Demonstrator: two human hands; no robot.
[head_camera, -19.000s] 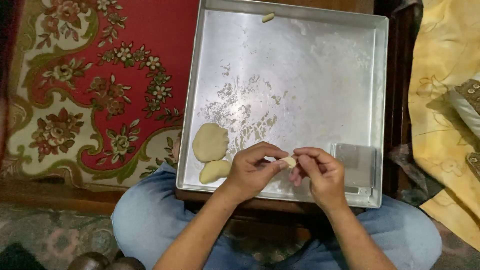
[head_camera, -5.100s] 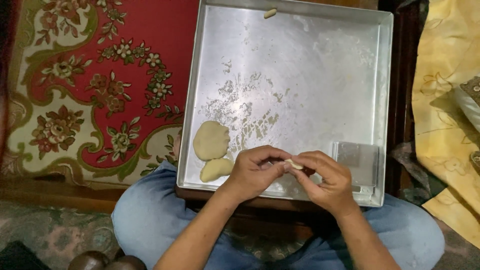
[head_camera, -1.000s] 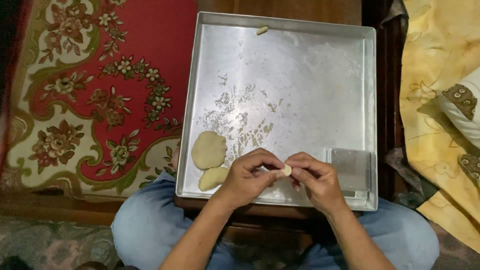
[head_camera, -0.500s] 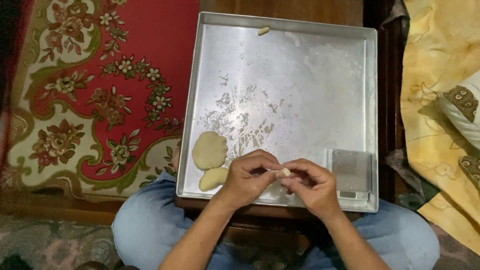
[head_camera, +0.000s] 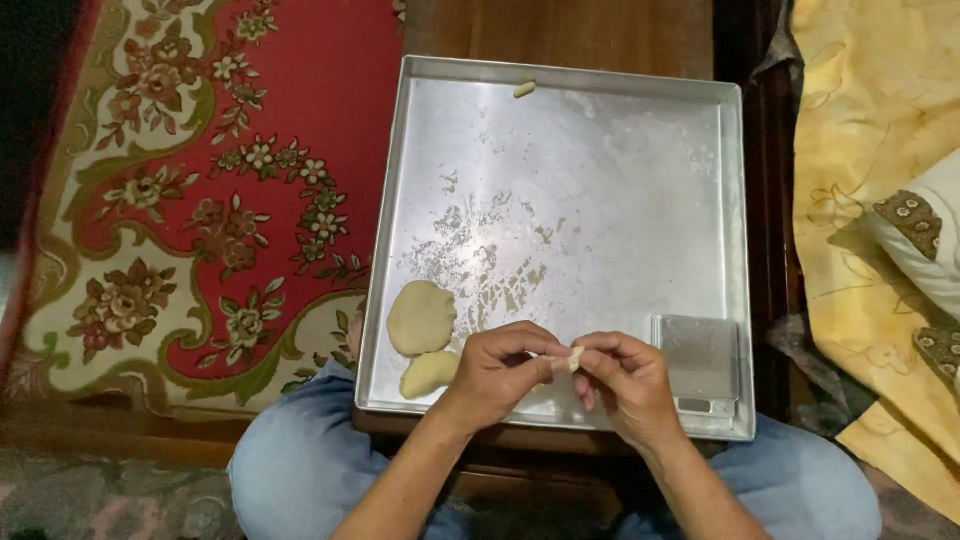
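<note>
The small dough piece (head_camera: 573, 359) is sitting pinched between the fingertips of both hands, just above the near edge of the metal tray (head_camera: 600, 150). Compared with half a second ago it is barely shifting: the fingers are still working it in the same spot, so the shaping appears to be still going on and the piece is not yet set down. It is looking pale cream, tiny, roughly a lump with a squared end poking out between the thumbs.

The left hand (head_camera: 495, 372) is closing around it from the left, the right hand (head_camera: 628, 385) gripping it from the right.

Near the tray's near-left corner two flattened dough rounds (head_camera: 421, 318) are lying, touching. A small flat metal scale (head_camera: 700, 362) is resting at the near-right corner, and a dough scrap (head_camera: 524, 89) at the far edge.
</note>
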